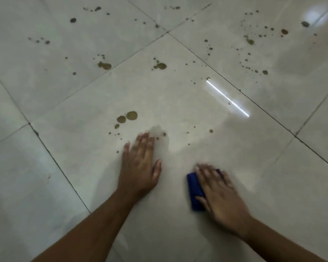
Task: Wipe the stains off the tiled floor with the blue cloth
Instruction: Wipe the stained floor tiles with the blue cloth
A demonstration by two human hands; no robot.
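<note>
A folded blue cloth (195,191) lies flat on the pale tiled floor (178,103), and my right hand (222,195) presses down on it with fingers spread; the hand is motion-blurred. My left hand (140,167) rests flat on the floor to the left of the cloth, palm down, holding nothing. Brown stains sit just beyond my left fingertips: two round blots (127,117) with small drops around them. Several more brown blots and specks (160,66) are scattered over the far tiles.
Dark grout lines (59,165) cross the floor diagonally. A bright strip of reflected light (227,98) lies right of centre, with another glare patch (314,14) at the top right. A faint wet smear (159,133) shows near my left fingertips.
</note>
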